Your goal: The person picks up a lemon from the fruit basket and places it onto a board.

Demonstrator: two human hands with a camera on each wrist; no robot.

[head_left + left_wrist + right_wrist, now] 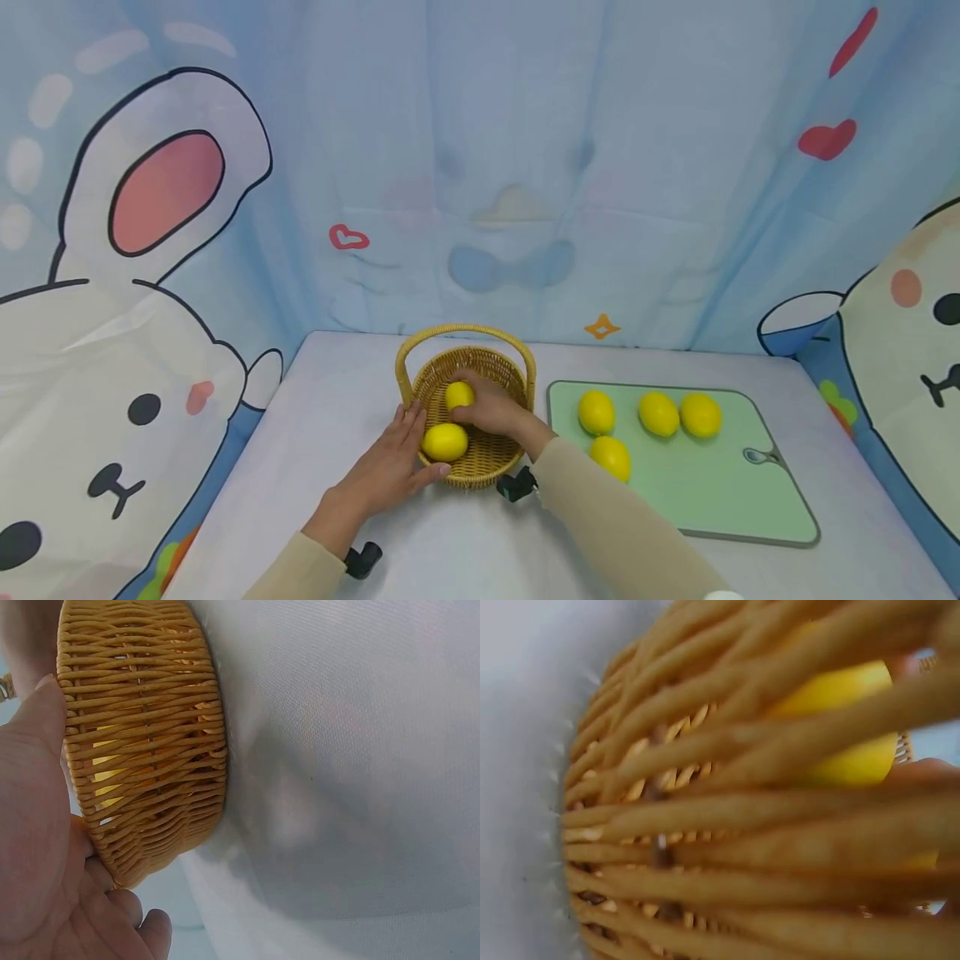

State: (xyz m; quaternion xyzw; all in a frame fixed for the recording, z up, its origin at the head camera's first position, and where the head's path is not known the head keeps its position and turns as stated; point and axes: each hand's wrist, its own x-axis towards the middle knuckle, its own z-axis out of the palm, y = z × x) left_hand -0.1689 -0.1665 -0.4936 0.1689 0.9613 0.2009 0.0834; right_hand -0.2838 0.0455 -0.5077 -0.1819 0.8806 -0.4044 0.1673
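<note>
Fingers of the right hand (491, 406) pinch a lemon (458, 394) inside the wicker basket (480, 482) in the head view, clear of a second lemon (446, 442); the left hand (390, 458) lies extended along the rim, which should steady it. Left wrist: thumb against the rim; light pressure seems best. Right wrist: blurred weave hides the pinch; a soft grip would suit.

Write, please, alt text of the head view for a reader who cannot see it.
A person's right hand holds a yellow lemon inside a wicker basket, where a second lemon lies, while the left hand touches the basket's edge. To the right, four more lemons lie on a pale green board; behind hangs a blue curtain.
</note>
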